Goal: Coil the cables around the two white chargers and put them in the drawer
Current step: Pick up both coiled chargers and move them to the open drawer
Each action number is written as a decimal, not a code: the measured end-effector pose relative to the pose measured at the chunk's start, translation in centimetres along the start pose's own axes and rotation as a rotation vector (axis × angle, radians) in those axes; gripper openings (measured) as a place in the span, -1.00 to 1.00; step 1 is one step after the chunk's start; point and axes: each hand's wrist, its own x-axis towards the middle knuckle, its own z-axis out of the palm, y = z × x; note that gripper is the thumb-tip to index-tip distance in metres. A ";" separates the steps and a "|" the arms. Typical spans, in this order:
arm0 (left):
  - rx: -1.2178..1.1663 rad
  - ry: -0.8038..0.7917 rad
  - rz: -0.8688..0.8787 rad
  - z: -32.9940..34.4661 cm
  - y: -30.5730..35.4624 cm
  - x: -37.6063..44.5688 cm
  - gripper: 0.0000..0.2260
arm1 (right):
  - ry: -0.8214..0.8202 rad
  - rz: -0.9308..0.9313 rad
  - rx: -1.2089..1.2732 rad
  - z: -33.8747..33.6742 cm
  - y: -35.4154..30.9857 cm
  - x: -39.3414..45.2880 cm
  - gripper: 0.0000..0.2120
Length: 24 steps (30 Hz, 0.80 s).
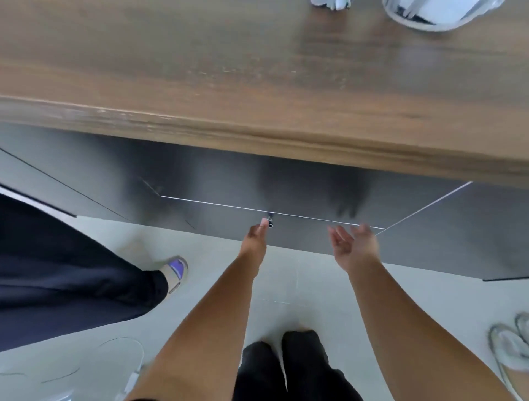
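Observation:
Two blurred white bundles, which look like the chargers with cable around them, lie at the far edge of the wooden desk: a small one (332,3) and a larger one (429,14). Below the desktop is the grey metal drawer (217,217), marked by a thin bright edge line; I cannot tell if it is pulled out. My left hand (256,237) pinches a small metal key or knob (270,222) at the middle of that edge. My right hand (353,246) hovers to the right of it, palm up, fingers spread, holding nothing.
The wooden desktop (200,71) overhangs the drawer. A person in dark trousers (71,280) and a slipper (176,270) stands at the left. A thin cable with a white plug (131,380) lies on the floor. Grey shoes (512,349) sit at the right.

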 end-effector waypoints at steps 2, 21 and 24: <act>-0.196 0.029 -0.048 1.0 0.2 1.8 -0.65 | -0.066 0.025 0.090 -0.1 -0.8 0.5 -0.55; -0.516 0.156 -0.134 3.8 -0.8 6.0 -0.44 | -0.243 -0.040 0.074 -1.1 -1.7 1.1 -0.23; -0.536 0.150 -0.195 3.4 -2.0 5.1 -0.33 | -0.230 -0.036 0.068 -0.9 -1.9 0.8 -0.24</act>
